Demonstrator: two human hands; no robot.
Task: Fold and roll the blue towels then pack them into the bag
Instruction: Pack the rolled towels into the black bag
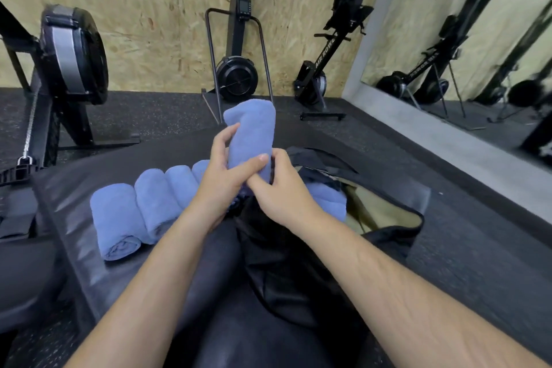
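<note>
Both my left hand [222, 170] and right hand [279, 188] grasp the upright rolled towel [250, 134]; I should keep it tight entering the bag [385, 218].

The towel [250, 131] I hold is blue. The rolled towels [143, 206] by me are the same blue. The bag [322, 230] is black, and tan inside. The mat [74, 188] is shiny black. The floor [466, 248] is dark grey with tiny light specks. The wall [155, 9] is tan wood with flecks. The machines [236, 78] are black.
</note>
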